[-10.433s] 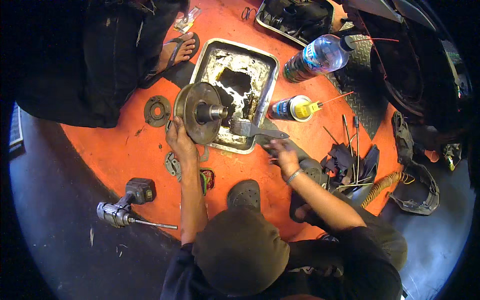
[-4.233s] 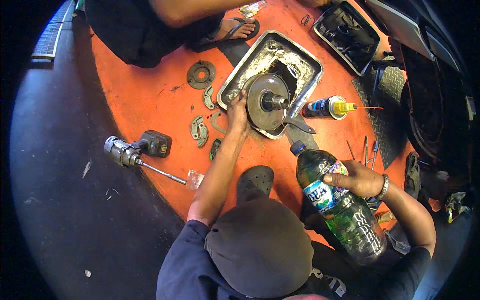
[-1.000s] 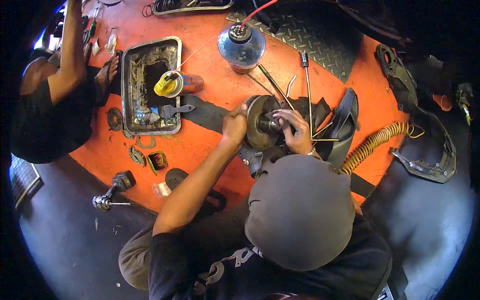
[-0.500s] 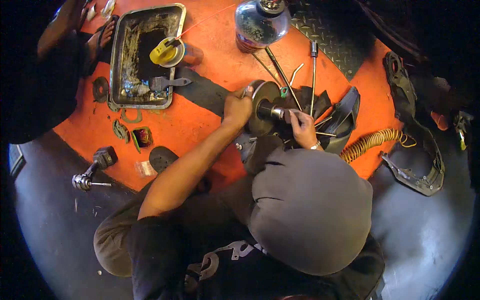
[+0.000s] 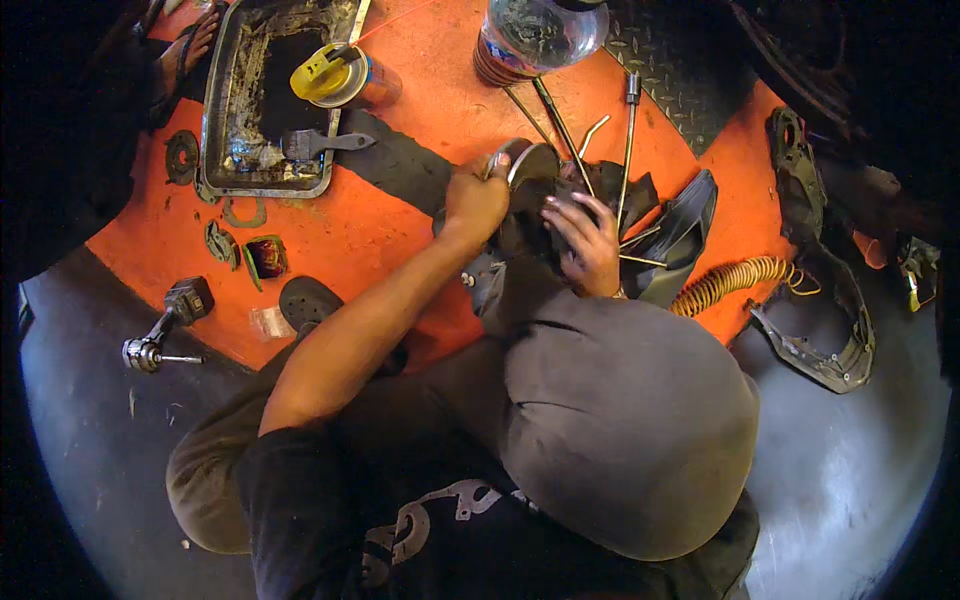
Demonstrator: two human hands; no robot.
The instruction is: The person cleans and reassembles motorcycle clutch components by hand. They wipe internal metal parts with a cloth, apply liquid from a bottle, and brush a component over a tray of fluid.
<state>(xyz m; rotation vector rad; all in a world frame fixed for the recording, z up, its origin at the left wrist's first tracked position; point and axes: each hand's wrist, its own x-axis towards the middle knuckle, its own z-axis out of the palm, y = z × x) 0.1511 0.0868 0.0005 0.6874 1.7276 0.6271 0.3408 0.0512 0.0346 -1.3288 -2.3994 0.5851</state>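
Observation:
My left hand (image 5: 475,205) grips the rim of a round metal pulley (image 5: 535,165), thumb up along its edge. The pulley is tilted on its side, and dark cloth or leg covering hides its lower part. To its right, my right hand (image 5: 585,242) reaches in with its fingers stretched out and a little apart. They lie against dark material (image 5: 540,215) beside the pulley; I cannot tell whether it is cloth or a part. No tool shows in that hand.
A grimy metal tray (image 5: 325,180) holds a brush (image 5: 325,143) and a yellow-topped can (image 5: 345,85). Beyond the hands are a large clear bottle (image 5: 540,40) and a long socket wrench (image 5: 628,140). A coil spring (image 5: 730,283) lies right, a power wrench (image 5: 170,320) left.
My right hand has left the shaft at the pulley's centre, and its fingers have opened out. The pulley has turned more edge-on in my left hand. The view has shifted slightly.

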